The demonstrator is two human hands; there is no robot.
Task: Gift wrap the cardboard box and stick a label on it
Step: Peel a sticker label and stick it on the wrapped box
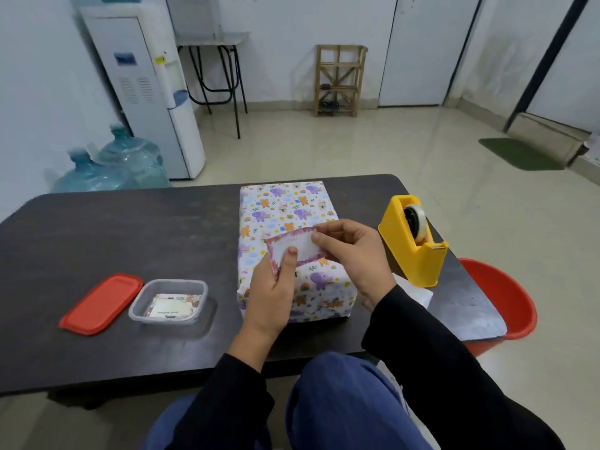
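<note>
The label (300, 246) is held above the wrapped box (285, 206), which lies on the table (130, 228) beneath the fingers (328, 237) — left hand (269, 297) pinching its near-left corner, right hand (354, 254) its right end. Right of the fingers stands the tape dispenser (412, 241), with a paper sheet (418, 293) just before it and a bucket (506, 297) off the table's right edge. Well left of the fingers — a container (172, 282) holding spare labels (170, 306), its lid (102, 303) just beside it, further left.

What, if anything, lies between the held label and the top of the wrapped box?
Nothing visible. The left hand and right hand hold the label over the wrapped box, its top bare; the tape dispenser stands aside.
</note>
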